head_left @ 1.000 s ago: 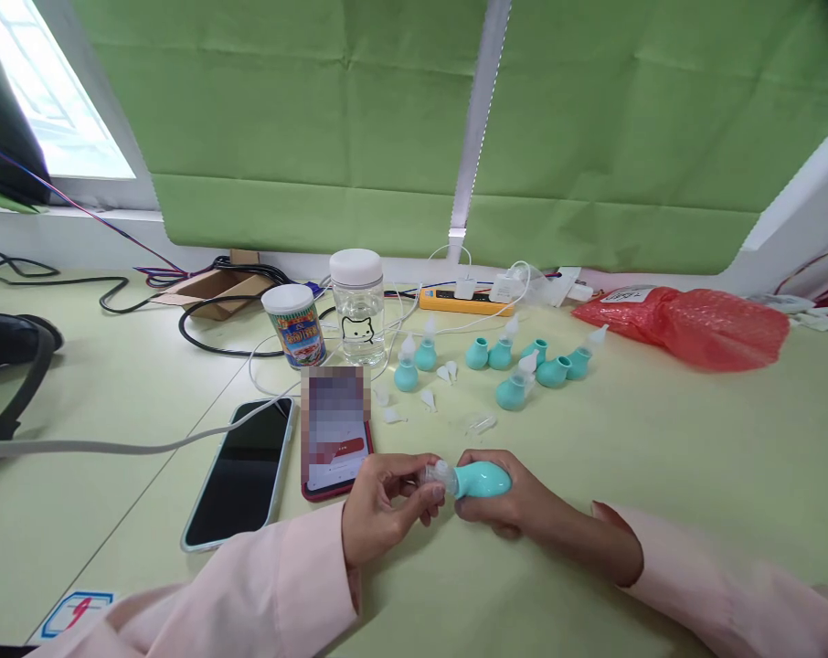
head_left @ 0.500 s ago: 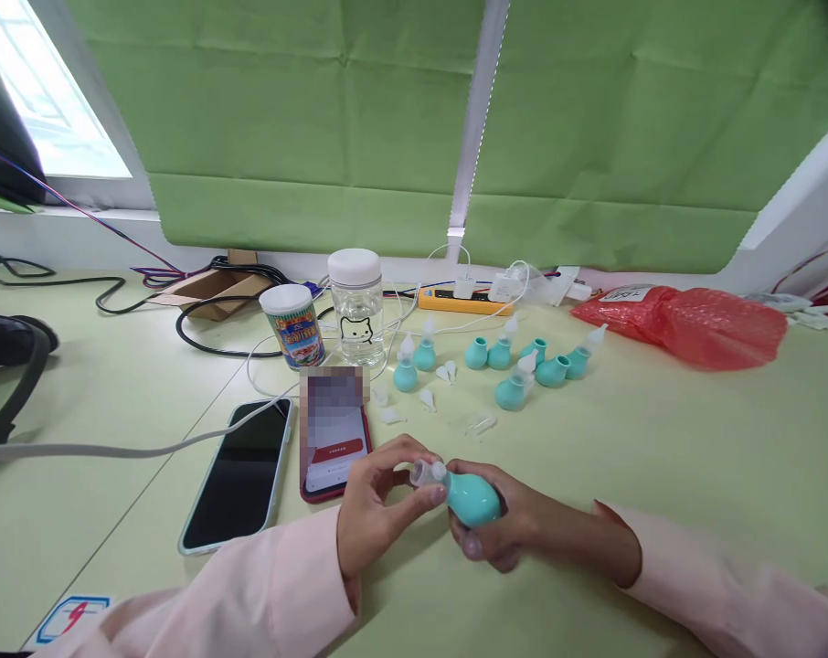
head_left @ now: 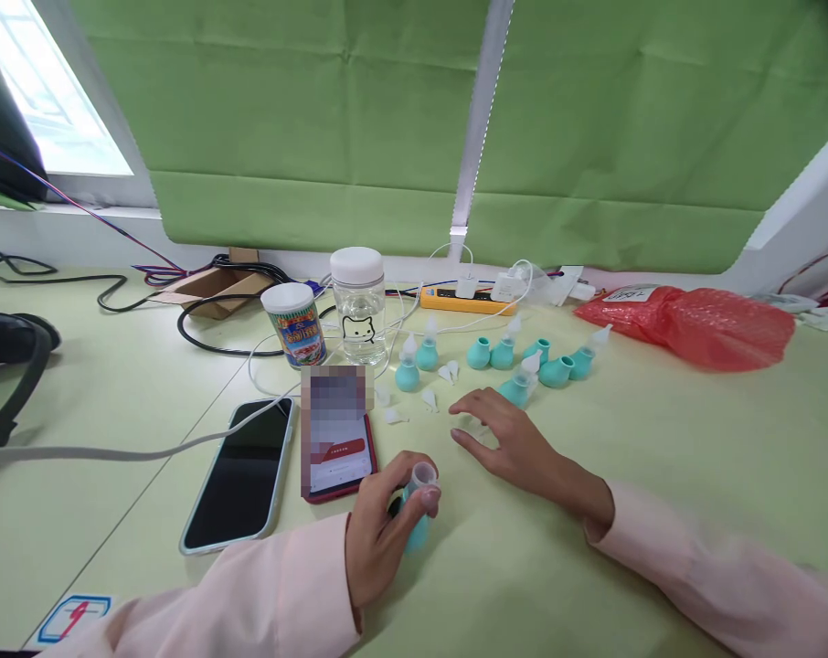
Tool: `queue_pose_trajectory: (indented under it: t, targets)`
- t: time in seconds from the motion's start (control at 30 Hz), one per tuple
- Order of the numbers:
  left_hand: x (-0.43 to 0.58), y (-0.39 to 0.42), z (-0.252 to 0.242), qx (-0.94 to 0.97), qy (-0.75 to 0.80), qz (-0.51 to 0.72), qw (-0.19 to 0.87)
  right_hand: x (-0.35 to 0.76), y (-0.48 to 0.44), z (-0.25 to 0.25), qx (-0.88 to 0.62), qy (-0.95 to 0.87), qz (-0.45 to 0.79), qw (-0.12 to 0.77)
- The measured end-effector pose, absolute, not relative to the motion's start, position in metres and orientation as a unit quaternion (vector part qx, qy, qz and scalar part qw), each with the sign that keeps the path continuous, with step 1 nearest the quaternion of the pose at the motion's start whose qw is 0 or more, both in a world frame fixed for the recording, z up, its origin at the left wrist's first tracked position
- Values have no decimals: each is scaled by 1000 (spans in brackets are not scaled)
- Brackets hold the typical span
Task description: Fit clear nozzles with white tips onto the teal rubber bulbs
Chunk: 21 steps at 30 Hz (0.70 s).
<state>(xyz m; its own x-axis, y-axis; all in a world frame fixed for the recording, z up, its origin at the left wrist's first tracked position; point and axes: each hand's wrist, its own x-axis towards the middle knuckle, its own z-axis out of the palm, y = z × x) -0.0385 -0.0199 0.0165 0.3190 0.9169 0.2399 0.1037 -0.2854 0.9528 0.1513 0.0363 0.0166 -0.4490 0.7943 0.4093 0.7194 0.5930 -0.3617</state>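
My left hand [head_left: 385, 525] is closed around a teal nasal aspirator bulb [head_left: 418, 536], with a clear collar [head_left: 424, 474] on its neck facing up. Much of the bulb is hidden by the fingers. My right hand [head_left: 516, 439] reaches over the table, fingers and thumb apart, holding nothing visible; the clear piece lying beneath it is mostly covered. Beyond it stands an aspirator [head_left: 514, 390] with a clear collar and white tip. Small white tips [head_left: 429, 399] lie loose to the left of my right hand.
Several more teal bulbs [head_left: 557, 371] stand at the back, some with tips. Left are a dark phone [head_left: 239, 480], a red-cased phone [head_left: 342, 457], a labelled tub [head_left: 294, 327] and a clear jar [head_left: 359, 320]. Behind are an orange power strip [head_left: 441, 300] and a red bag [head_left: 722, 329].
My right hand has let go of the bulb and moved up toward the loose clear pieces. My left hand now holds the bulb, turned from lying sideways to collar up.
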Motion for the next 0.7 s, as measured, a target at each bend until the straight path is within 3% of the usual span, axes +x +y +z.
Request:
queue_pose_trajectory:
  t: [0.17, 0.3, 0.47, 0.6, 0.7]
  targets:
    - [-37, -17, 21, 666, 401, 394, 490, 136, 62, 15, -479, -862, -1, 167]
    - [-39, -16, 21, 654, 401, 388, 511, 129, 80, 12, -494, -859, 34, 131]
    - [-39, -18, 20, 630, 408, 390, 534, 130, 83, 9, -474, -858, 60, 187]
    - [-38, -16, 20, 638, 427, 390, 508, 138, 63, 26, -404, -844, 103, 336]
    - [-38, -14, 19, 648, 436, 398, 482, 143, 43, 49, -342, -847, 176, 367]
